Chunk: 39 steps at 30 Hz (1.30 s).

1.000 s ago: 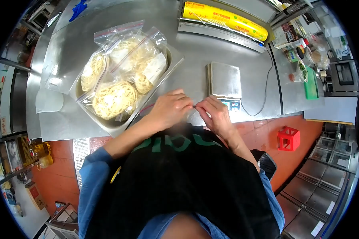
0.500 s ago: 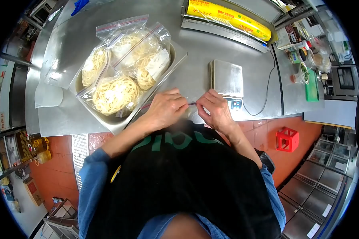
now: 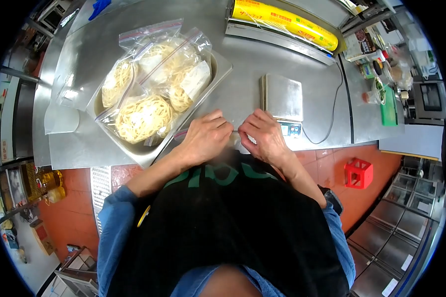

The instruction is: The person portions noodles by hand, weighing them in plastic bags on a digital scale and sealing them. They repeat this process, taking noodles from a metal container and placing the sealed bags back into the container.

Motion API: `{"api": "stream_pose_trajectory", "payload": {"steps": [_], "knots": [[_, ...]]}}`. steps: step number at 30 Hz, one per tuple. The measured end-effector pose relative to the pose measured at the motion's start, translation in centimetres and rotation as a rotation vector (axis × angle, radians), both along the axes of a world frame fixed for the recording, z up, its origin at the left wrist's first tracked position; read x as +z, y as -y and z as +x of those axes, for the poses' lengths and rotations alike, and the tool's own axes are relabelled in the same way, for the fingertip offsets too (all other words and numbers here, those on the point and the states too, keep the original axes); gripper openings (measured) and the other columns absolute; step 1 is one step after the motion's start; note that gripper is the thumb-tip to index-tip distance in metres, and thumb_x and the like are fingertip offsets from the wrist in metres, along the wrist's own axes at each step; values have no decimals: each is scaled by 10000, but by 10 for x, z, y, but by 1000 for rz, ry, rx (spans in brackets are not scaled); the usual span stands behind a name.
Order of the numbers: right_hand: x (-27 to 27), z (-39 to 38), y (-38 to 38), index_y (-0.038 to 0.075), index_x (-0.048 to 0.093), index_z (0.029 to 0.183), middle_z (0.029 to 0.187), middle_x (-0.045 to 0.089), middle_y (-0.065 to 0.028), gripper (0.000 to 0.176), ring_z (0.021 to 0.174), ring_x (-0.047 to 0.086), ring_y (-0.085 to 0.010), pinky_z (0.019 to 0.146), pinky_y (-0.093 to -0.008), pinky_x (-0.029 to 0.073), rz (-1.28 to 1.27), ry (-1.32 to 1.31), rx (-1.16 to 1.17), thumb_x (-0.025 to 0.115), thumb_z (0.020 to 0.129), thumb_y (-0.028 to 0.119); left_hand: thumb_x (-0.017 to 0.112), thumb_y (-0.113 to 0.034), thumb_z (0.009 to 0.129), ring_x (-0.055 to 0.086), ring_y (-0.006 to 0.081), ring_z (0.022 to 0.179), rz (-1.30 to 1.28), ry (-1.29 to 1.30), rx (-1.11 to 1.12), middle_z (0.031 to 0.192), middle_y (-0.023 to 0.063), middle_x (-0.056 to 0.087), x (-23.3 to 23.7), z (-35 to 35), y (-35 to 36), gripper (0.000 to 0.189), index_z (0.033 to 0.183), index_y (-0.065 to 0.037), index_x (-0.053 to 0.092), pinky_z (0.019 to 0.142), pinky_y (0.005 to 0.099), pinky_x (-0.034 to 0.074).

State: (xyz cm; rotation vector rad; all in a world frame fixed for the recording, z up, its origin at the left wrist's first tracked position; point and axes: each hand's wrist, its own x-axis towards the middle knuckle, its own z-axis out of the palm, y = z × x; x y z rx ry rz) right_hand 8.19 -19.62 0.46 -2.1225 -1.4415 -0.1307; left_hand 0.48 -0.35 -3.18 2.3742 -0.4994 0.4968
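Observation:
Close to my body at the counter's front edge, both hands pinch the top of a clear zip-top bag (image 3: pixel 181 134) along its purplish seal. My left hand (image 3: pixel 207 136) is closed on the seal, with a bag corner sticking out on its left. Just to the right, my right hand (image 3: pixel 265 135) pinches the same strip between thumb and fingers. Most of the bag lies hidden beneath my hands, so its contents cannot be made out. Left of my hands, a metal tray (image 3: pixel 222 74) holds several zip-top bags of noodles (image 3: pixel 144 118).
A digital scale (image 3: pixel 283 99) with a cable stands right of my hands. Behind it sits a yellow roll of plastic wrap (image 3: pixel 285 24) in a metal dispenser. A translucent container (image 3: pixel 62 119) stands left of the tray; a red stool (image 3: pixel 358 173) is on the floor.
My right hand has shifted slightly left along the seal, narrowing the gap to my left hand. The left hand stays nearly in place.

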Motion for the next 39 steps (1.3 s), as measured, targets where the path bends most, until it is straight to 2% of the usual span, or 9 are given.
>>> {"api": "stream_pose_trajectory", "payload": {"steps": [3,6,8,9,25,31,34,37,39], "knots": [[18,-2,-10,43,650,779,780,603,-59,134,788,568,-258,718,-382,482,-38,-12,-10,743,691,3,676,-68,825,593,249,777,5,-32,7,718,60,595,6,-2,-1,95,755,-46,616,633,386,516],[10,1,-7,47,653,785,788,603,-62,140,791,569,-259,729,-380,483,-82,43,24,748,688,14,689,-88,832,590,259,777,-48,73,31,726,69,600,15,-6,-9,114,759,-42,616,648,393,517],[2,5,-1,49,655,795,801,607,-62,145,793,571,-260,732,-380,485,-65,47,23,749,689,15,697,-99,838,589,263,790,100,-66,114,726,74,598,10,-15,-24,119,766,-40,623,653,393,514],[-2,6,1,51,657,805,813,611,-62,150,795,573,-260,735,-381,487,-52,52,21,749,691,16,696,-93,828,586,257,798,16,-60,86,729,72,600,14,-18,-28,107,770,-36,627,647,390,510],[-3,4,-21,58,647,803,810,604,-51,126,824,568,-251,709,-377,474,-72,49,83,738,721,29,704,-61,807,575,245,817,56,-96,51,749,54,590,15,-21,-31,77,791,-45,631,671,369,512],[2,6,-27,57,641,808,794,592,-59,138,821,569,-259,727,-371,484,-77,58,50,736,710,30,713,-68,798,577,238,815,89,1,74,741,50,588,10,-17,-26,93,777,-56,623,671,362,515],[-5,6,-27,58,649,828,821,606,-56,142,834,580,-262,733,-381,498,-59,69,123,740,720,41,712,-87,817,576,242,821,181,-3,71,745,57,587,15,-19,-31,101,789,-55,620,670,358,517],[-5,10,-16,57,652,838,833,612,-55,139,835,585,-264,729,-390,508,-95,55,85,746,735,51,701,-99,859,591,258,799,148,-114,206,769,81,593,22,-41,-54,86,835,-47,637,641,382,520],[-2,9,-13,52,649,840,820,600,-61,134,829,583,-262,726,-390,516,-113,-10,81,740,742,48,704,-91,857,593,262,792,117,-122,192,768,87,591,30,-48,-59,85,836,-45,635,630,388,515]]}}
